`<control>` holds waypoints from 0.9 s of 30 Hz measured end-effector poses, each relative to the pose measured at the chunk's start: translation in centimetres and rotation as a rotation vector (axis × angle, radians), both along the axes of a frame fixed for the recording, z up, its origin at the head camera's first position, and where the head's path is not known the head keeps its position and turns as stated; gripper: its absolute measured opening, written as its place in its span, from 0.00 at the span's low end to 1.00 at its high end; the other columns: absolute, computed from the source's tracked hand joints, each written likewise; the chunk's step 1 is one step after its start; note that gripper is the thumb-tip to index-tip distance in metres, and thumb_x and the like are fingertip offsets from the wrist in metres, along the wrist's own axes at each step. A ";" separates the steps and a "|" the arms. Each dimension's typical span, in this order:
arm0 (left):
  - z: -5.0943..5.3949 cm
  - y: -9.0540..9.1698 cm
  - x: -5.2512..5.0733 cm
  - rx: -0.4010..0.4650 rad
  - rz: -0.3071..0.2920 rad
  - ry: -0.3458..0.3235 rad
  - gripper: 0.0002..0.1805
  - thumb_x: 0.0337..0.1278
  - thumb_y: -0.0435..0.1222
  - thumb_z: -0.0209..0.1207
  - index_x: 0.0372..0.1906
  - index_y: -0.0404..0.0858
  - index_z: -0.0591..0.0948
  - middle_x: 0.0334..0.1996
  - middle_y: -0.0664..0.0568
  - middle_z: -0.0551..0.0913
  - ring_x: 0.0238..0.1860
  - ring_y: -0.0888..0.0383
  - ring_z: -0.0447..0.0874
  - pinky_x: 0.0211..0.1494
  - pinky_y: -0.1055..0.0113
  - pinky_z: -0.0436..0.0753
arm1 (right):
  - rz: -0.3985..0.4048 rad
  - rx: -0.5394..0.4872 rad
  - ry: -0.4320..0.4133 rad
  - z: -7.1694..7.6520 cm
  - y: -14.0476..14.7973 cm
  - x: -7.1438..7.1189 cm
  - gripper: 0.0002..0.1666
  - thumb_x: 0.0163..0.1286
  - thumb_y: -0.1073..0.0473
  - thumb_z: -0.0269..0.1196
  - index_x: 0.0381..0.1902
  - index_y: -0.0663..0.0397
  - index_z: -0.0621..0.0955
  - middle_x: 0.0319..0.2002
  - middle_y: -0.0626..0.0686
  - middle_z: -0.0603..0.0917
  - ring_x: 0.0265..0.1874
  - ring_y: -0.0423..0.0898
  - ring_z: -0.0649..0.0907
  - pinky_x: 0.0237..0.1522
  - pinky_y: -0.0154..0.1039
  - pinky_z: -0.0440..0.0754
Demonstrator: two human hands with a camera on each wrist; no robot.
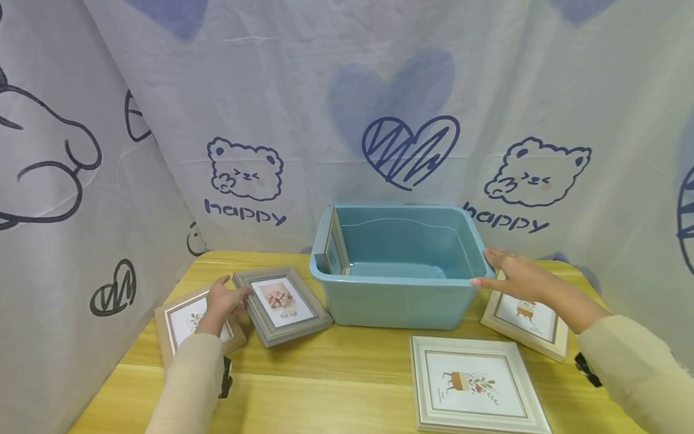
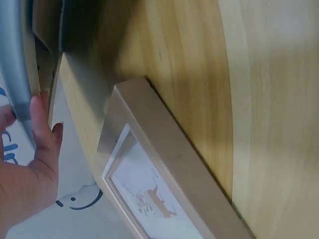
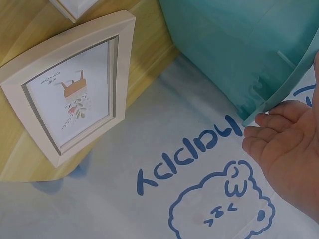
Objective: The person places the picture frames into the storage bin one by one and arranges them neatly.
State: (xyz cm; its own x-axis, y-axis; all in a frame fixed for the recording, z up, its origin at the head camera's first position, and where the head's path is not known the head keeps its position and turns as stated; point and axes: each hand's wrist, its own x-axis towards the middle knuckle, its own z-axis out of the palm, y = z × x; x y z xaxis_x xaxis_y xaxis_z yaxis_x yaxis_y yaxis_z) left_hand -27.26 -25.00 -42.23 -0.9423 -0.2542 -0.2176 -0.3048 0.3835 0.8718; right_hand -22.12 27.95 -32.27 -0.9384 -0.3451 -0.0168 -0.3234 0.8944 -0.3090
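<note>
At the left, my left hand (image 1: 225,301) pinches the edge of a grey photo frame (image 1: 247,308) with a pink flower picture. In the left wrist view, the held photo frame (image 2: 15,59) shows edge-on between thumb and fingers, tilted with that side off the table. A blue plastic bin (image 1: 398,304) stands at the back middle. My right hand (image 1: 515,277) touches the bin's right rim, its fingers fairly straight along the outside, as the right wrist view also shows. Inside the bin, another photo frame (image 1: 332,244) stands upright against the left wall.
A beige photo frame (image 1: 234,342) lies at the left, partly under my left arm. A white photo frame (image 1: 477,386) lies at the front right, and a cream one (image 1: 558,343) beside the bin. A printed curtain (image 1: 325,120) hangs behind the wooden table (image 1: 303,386).
</note>
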 end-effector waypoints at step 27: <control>4.0 -0.1 1.1 0.184 -0.130 -0.002 0.46 0.57 0.26 0.52 0.72 0.34 0.37 0.55 0.20 0.63 0.16 0.60 0.80 0.28 0.64 0.86 | -0.010 0.009 -0.009 0.2 -0.1 -0.1 0.54 0.63 0.36 0.57 0.64 0.80 0.56 0.65 0.78 0.55 0.63 0.74 0.58 0.63 0.65 0.59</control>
